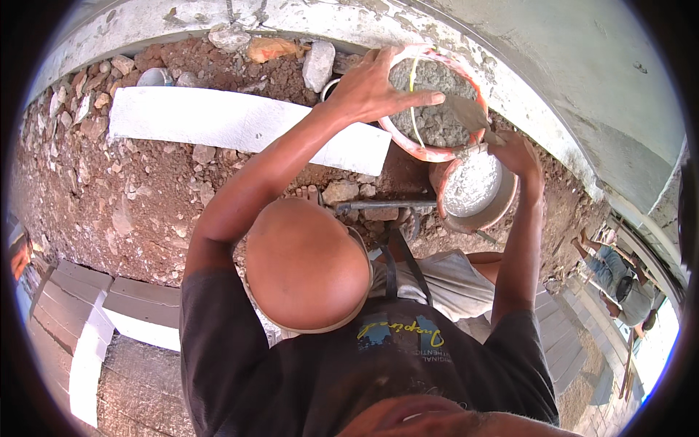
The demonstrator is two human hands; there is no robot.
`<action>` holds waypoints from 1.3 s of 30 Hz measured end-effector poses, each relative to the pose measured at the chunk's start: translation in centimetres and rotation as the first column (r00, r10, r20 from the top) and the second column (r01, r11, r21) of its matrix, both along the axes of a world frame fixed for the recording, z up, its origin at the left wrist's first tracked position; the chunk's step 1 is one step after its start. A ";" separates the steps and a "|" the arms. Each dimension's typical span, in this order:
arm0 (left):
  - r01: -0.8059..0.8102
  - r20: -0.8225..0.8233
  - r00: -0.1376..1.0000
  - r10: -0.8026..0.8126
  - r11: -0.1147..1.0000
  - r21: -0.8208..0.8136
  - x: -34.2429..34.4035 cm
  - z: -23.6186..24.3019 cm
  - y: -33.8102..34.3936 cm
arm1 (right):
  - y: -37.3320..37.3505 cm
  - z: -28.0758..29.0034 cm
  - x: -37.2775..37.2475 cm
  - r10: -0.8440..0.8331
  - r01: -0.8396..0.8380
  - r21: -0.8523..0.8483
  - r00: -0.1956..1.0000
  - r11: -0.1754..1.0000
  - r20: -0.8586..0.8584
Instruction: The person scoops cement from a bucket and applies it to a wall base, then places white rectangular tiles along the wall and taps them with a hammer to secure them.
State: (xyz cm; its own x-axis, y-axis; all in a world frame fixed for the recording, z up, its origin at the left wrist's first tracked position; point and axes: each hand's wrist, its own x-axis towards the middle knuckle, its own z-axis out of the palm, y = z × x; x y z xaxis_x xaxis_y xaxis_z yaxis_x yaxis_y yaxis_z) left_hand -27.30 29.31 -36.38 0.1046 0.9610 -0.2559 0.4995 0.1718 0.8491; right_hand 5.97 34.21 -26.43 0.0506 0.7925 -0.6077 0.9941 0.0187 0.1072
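Note:
My left hand rests at the left rim of a large reddish bucket of grey wet mortar. Its fingers touch the rim, and its thumb stretches apart over the mortar. A thin yellow-green handle or cord crosses the bucket's mouth. My right hand is closed round the handle of a trowel, whose blade lies over the mortar at the bucket's right side. Just below my right hand, a smaller bucket holds a pale, whitish wet mix.
A long white slab lies left of the bucket on rubble-strewn brown soil. A concrete ledge and wall run behind. A metal bar-like tool lies by my bare knee. Grey pavers stand lower left. Another person is far right.

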 end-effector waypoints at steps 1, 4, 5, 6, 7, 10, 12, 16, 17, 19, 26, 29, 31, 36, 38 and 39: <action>0.002 -0.030 1.000 -0.002 1.000 0.014 1.2 -0.3 1.1 | -1.0 -0.7 -0.3 -0.074 0.073 -0.035 0.997 0.997 -0.035; -0.009 -0.019 1.000 0.007 0.994 -0.113 2.3 -2.6 2.8 | -4.9 -1.1 -1.0 -0.081 0.081 -0.001 0.997 0.997 -0.018; -0.018 -0.014 1.000 0.016 0.988 -0.150 2.0 -3.7 2.8 | -6.1 -0.5 -1.1 -0.107 0.107 -0.008 0.989 0.994 -0.106; -0.047 -0.019 0.999 0.044 0.986 -0.160 1.6 -4.9 2.6 | -7.2 -0.1 -1.7 -0.139 0.140 -0.008 0.971 0.990 -0.193; -0.076 -0.037 0.997 0.070 0.979 -0.189 1.4 -6.0 2.4 | -7.7 -0.2 -2.6 -0.147 0.125 -0.105 0.959 0.987 -0.244; -0.107 0.024 0.993 0.116 0.967 -0.230 0.7 -8.1 0.9 | -7.9 -1.1 -6.5 -0.114 0.089 -0.113 0.967 0.990 -0.229; 0.014 0.247 0.967 0.063 0.954 -0.300 0.2 -8.1 0.3 | -7.0 -1.8 -8.7 -0.071 0.061 -0.073 0.987 0.995 -0.145; 0.064 0.197 0.980 -0.021 0.975 -0.215 0.9 -5.7 -2.7 | -7.4 0.5 -7.6 -0.141 0.130 -0.140 0.987 0.982 -0.075; 0.038 0.097 0.995 -0.017 0.973 -0.227 1.3 -5.1 -3.6 | -8.1 2.0 -6.0 -0.090 0.085 -0.047 0.991 0.995 -0.104; 0.024 0.038 0.999 -0.012 0.941 -0.339 1.7 -4.4 -4.9 | -8.3 3.9 -2.7 -0.105 0.102 -0.068 0.994 0.992 -0.037; 0.068 0.049 0.997 -0.056 0.950 -0.304 1.1 -4.6 -3.8 | -3.6 -4.0 -0.9 -0.264 0.223 -0.275 0.957 0.935 -0.121; 0.092 0.050 0.995 -0.081 0.951 -0.294 1.0 -4.2 -3.9 | -4.7 -7.1 -3.8 0.062 -0.158 -0.299 0.951 0.941 -0.304; 0.081 0.031 0.997 -0.076 0.959 -0.273 1.1 -3.9 -4.3 | -6.8 -6.3 -5.1 0.155 -0.265 -0.230 0.900 0.937 -0.407; 0.096 0.050 0.995 -0.086 0.967 -0.237 1.5 -4.4 -5.1 | -9.0 -2.0 -7.0 -0.459 0.323 -0.500 0.871 0.804 -0.175; 0.084 0.051 0.996 -0.074 0.972 -0.220 1.5 -4.7 -5.0 | -8.3 -2.6 -8.3 -0.594 0.378 -0.568 0.761 0.732 -0.259; 0.085 0.022 0.996 -0.082 0.971 -0.222 1.5 -4.8 -4.9 | -7.9 -3.4 -8.8 -0.645 0.422 -0.574 0.718 0.702 -0.262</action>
State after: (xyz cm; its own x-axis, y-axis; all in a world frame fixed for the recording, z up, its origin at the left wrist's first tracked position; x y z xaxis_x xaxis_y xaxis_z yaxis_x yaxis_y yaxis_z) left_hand -25.81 24.44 -41.18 0.1868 0.8679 -0.4604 0.5098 0.3149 0.8006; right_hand -2.82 26.30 -29.87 0.0338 0.3404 -0.9397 0.7808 -0.5958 -0.1878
